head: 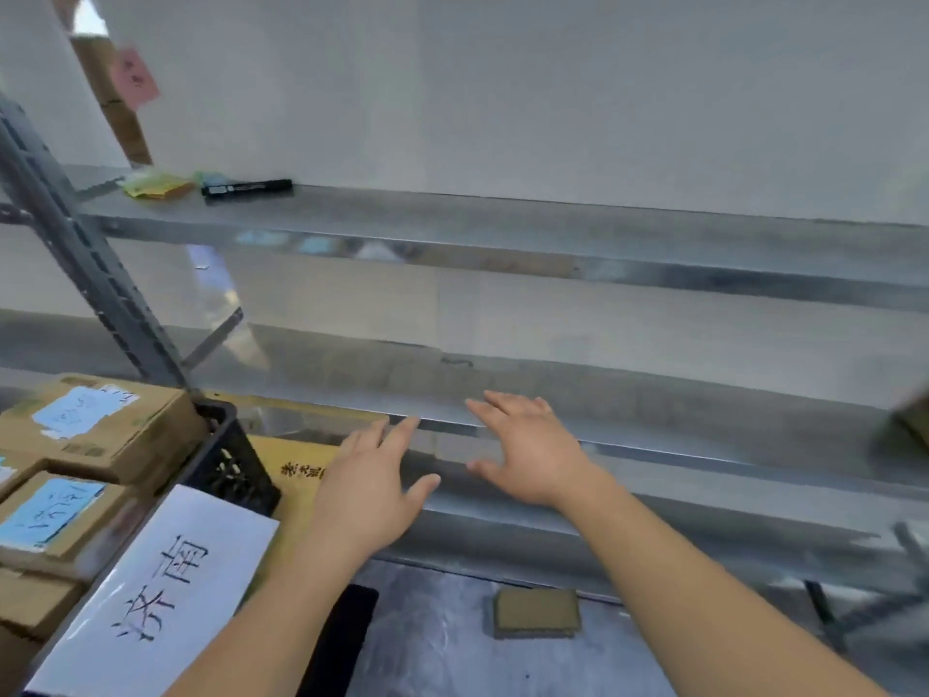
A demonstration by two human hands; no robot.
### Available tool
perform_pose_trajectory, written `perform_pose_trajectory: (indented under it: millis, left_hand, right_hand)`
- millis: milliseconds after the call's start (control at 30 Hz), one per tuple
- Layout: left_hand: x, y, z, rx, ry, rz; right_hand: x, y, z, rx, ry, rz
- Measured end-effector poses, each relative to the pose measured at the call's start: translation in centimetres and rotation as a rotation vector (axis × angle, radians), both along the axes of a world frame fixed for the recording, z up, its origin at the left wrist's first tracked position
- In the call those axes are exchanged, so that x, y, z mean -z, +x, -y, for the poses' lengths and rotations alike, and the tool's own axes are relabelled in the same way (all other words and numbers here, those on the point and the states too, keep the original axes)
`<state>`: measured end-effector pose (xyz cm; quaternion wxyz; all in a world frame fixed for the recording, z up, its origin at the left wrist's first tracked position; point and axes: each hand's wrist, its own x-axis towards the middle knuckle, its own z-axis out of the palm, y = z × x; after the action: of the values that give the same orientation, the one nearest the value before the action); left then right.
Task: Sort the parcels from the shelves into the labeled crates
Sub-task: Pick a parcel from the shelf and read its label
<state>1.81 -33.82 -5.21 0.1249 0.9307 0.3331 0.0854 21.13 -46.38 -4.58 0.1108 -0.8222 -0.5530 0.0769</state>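
Observation:
My left hand [369, 487] and my right hand [528, 445] reach forward side by side with straight, spread fingers, holding nothing, at the front edge of the middle metal shelf [653, 420]. At the lower left stands a black crate [228, 460] with a white paper label [156, 591] and several cardboard parcels [95, 427] bearing blue notes inside. A small brown parcel [537, 612] lies on the lowest shelf level below my right forearm. The corner of another parcel [912, 420] shows at the right edge.
On the upper shelf [502, 218] lie a black marker [247, 187] and a pad of coloured sticky notes [158, 185]. A grey slotted upright [85, 254] rises at the left. A yellow carton [296, 470] stands behind the crate.

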Motion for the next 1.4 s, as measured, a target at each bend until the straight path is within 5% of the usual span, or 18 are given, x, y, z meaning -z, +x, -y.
perform_pose_trajectory:
  millis: [667,1400]
  left_hand:
    - [2.2,32.2,30.4,0.473,-0.108,-0.047]
    - [6.8,66.4,49.4,0.926,-0.283,-0.075]
  right_hand:
    - [1.9,24.3,38.6,0.506,-0.033,-0.084]
    - [3.0,48.2,58.7,0.892,0.054,-0.148]
